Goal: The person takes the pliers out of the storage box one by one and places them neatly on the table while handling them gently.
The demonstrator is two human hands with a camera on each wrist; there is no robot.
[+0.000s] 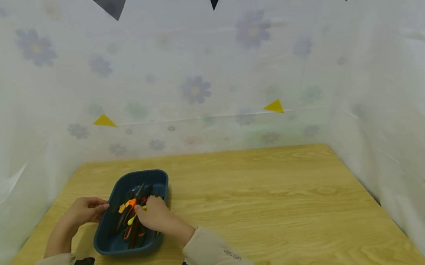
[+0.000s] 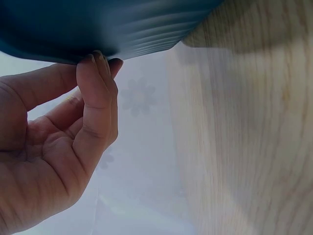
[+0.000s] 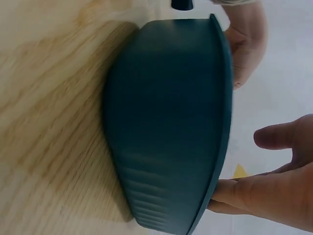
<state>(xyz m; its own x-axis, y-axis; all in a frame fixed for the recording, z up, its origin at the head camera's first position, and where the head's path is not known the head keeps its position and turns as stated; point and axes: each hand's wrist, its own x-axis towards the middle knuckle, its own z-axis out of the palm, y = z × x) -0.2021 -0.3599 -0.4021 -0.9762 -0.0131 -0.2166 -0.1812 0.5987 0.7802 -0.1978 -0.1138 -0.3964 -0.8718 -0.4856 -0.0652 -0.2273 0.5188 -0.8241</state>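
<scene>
A dark blue plastic bin (image 1: 104,229) stands on the table, holding a jumble of slim things with black, orange and yellow parts (image 1: 131,219); their exact kinds are hard to make out. My left hand (image 1: 87,212) is at the bin's left side, and its thumb and fingertips pinch the rim in the left wrist view (image 2: 73,122). Over the right wall reaches my right hand (image 1: 156,214), fingers down among the contents. In the right wrist view its thumb (image 3: 274,136) stands apart from the extended fingers, whose tips the bin wall hides.
The wood-grain table (image 1: 266,208) stretches away to the right of the bin. A pale flower-printed sheet (image 1: 157,65) with black and yellow triangles hangs behind it, and more sheeting (image 1: 406,128) borders the right side.
</scene>
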